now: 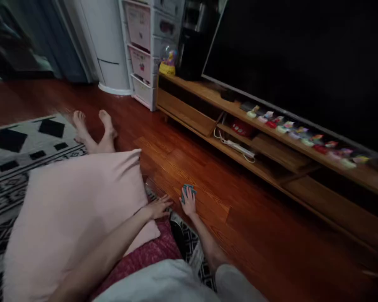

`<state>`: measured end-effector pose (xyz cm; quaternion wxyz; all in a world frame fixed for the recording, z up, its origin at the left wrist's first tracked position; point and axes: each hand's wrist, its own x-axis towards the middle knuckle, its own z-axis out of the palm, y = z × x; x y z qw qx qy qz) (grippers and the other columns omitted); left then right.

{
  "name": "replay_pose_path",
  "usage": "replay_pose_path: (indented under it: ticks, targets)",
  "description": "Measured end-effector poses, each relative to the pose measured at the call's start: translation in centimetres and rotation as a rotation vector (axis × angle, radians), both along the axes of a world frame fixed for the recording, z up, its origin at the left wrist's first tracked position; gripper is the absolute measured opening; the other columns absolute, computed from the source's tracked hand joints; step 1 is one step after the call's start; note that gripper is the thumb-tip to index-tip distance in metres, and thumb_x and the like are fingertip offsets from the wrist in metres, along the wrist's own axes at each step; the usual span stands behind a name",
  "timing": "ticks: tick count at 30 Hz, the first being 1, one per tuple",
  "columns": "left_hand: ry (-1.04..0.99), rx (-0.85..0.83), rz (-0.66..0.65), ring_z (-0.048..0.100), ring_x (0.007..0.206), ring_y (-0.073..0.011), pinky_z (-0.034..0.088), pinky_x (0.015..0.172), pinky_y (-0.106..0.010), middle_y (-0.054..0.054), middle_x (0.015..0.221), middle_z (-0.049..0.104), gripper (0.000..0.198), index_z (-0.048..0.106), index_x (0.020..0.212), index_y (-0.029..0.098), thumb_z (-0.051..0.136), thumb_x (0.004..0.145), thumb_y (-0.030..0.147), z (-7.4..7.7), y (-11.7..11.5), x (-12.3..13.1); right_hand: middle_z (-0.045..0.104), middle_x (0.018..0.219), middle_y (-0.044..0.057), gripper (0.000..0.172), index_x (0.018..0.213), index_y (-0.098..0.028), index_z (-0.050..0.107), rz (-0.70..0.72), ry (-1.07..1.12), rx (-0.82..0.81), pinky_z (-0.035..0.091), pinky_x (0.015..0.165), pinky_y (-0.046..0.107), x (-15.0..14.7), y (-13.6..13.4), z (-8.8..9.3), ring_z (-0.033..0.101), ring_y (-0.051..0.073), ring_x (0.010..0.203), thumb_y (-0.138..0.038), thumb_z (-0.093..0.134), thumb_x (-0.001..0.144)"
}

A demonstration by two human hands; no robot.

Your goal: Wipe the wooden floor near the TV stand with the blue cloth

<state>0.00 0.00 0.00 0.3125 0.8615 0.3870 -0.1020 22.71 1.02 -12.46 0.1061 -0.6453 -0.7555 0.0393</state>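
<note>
While resting on the floor (255,218), the teal cloth (187,192) lies under the right hand's (189,204) fingers (186,195).

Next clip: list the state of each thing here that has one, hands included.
Left hand: flat, fingers spread, at the pink pillow's edge.
Right hand: pressed on a teal cloth on the wood floor.
TV: screen dark.
Stand drawer: pulled open.

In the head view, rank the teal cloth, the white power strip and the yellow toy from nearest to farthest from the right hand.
1. Teal cloth, under the right hand on the floor.
2. White power strip, on the low shelf, ahead and right.
3. Yellow toy, on the shelf's far left end.
</note>
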Motion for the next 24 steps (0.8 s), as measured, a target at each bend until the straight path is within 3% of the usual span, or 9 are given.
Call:
replay_pose_path:
  ticks: [3, 6, 9, 14, 17, 19, 24]
  targets:
    - [-0.059, -0.005, 0.001, 0.013, 0.148, -0.0302, 0.021, 0.116, -0.055, -0.014, 0.161, 0.020, 0.060, 0.037, 0.147, 0.022, 0.052, 0.093, 0.043, -0.8, -0.3, -0.2, 0.021, 0.161, 0.007, 0.057, 0.153, -0.027, 0.026, 0.087, -0.005, 0.002, 0.021, 0.116, 0.046, -0.7, -5.4, -2.6, 0.015, 0.022, 0.148, -0.041, 0.037, 0.099]
    - [-0.092, -0.006, -0.004, 0.012, 0.148, -0.0299, 0.020, 0.116, -0.055, -0.013, 0.161, 0.020, 0.061, 0.037, 0.147, 0.024, 0.054, 0.092, 0.044, -1.5, -0.4, -0.3, 0.017, 0.162, 0.004, 0.058, 0.154, -0.031, 0.020, 0.135, 0.003, -0.008, 0.021, 0.116, 0.046, -0.6, -6.7, -3.3, 0.014, 0.021, 0.148, -0.042, 0.035, 0.099]
    - [-0.098, 0.004, -0.001, 0.013, 0.148, -0.0305, 0.021, 0.115, -0.056, -0.012, 0.161, 0.021, 0.061, 0.037, 0.147, 0.025, 0.054, 0.092, 0.045, -1.8, -0.3, -0.3, 0.017, 0.162, 0.003, 0.056, 0.154, -0.031, 0.021, 0.104, 0.022, -0.026, 0.020, 0.116, 0.046, 0.1, -3.1, -2.3, 0.015, 0.020, 0.148, -0.043, 0.030, 0.100]
    - [-0.049, 0.015, 0.013, 0.015, 0.148, -0.0302, 0.024, 0.115, -0.051, -0.014, 0.160, 0.022, 0.061, 0.037, 0.147, 0.023, 0.053, 0.093, 0.045, -1.6, -0.2, -0.2, 0.021, 0.161, 0.008, 0.056, 0.153, -0.024, 0.026, -0.178, 0.037, -0.129, 0.019, 0.116, 0.048, -0.2, 6.3, 0.2, 0.014, 0.022, 0.148, -0.044, 0.026, 0.100]
    - [-0.034, 0.028, 0.008, 0.017, 0.147, -0.0302, 0.025, 0.114, -0.052, -0.013, 0.160, 0.024, 0.060, 0.038, 0.146, 0.024, 0.053, 0.092, 0.046, -1.4, -0.2, -0.1, 0.018, 0.161, 0.010, 0.058, 0.154, -0.022, 0.024, -0.238, 0.035, -0.148, 0.019, 0.115, 0.051, -1.3, 7.9, 0.4, 0.011, 0.023, 0.148, -0.044, 0.026, 0.100]
    - [-0.046, 0.025, 0.021, 0.018, 0.147, -0.0309, 0.025, 0.114, -0.054, -0.015, 0.160, 0.023, 0.060, 0.039, 0.146, 0.023, 0.053, 0.092, 0.045, -1.3, -0.3, 0.0, 0.016, 0.162, 0.010, 0.058, 0.154, -0.023, 0.023, -0.137, 0.031, -0.119, 0.018, 0.115, 0.051, -1.8, 6.2, 0.0, 0.009, 0.023, 0.149, -0.043, 0.028, 0.100]
    - [-0.069, 0.041, 0.045, 0.018, 0.147, -0.0311, 0.024, 0.114, -0.057, -0.013, 0.160, 0.024, 0.060, 0.041, 0.144, 0.026, 0.058, 0.090, 0.043, -1.4, -0.7, 0.4, 0.006, 0.164, 0.006, 0.068, 0.155, -0.027, 0.014, 0.215, 0.003, -0.081, 0.018, 0.117, 0.047, -1.9, -2.3, -0.7, 0.005, 0.022, 0.149, -0.030, 0.042, 0.094]
